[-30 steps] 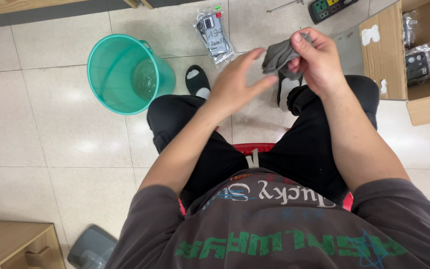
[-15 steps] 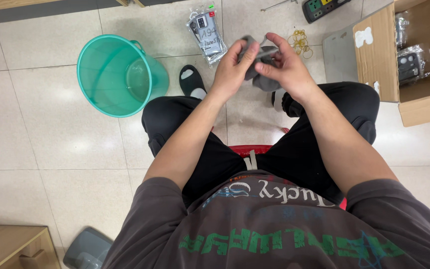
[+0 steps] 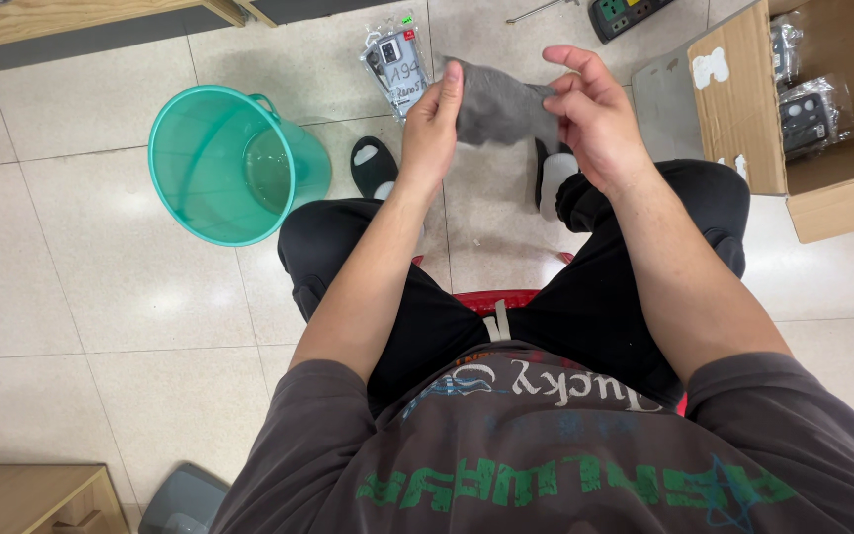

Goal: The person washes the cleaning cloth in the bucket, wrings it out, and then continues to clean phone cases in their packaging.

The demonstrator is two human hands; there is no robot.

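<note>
While pinched between left hand [image 3: 434,124] and right hand [image 3: 593,117], grey pouch [image 3: 499,104] spans sideways, flat.

Teal bucket [image 3: 239,163] on tiled floor [image 3: 101,287], open cardboard box [image 3: 822,129] at right, power strip [image 3: 630,14] beyond.

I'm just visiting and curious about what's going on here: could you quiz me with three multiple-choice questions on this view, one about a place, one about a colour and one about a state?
1. Where is the bucket?
A. On the floor by the person's left knee
B. Inside the cardboard box
C. On the person's lap

2. What colour is the cloth?
A. Red
B. Grey
C. Yellow

3. How is the cloth held?
A. It lies on the floor
B. By one hand only
C. Between both hands

Answers:
1 A, it stands on the tiles beside that knee.
2 B, it is plain grey.
3 C, the left hand and right hand each pinch a side.
</note>
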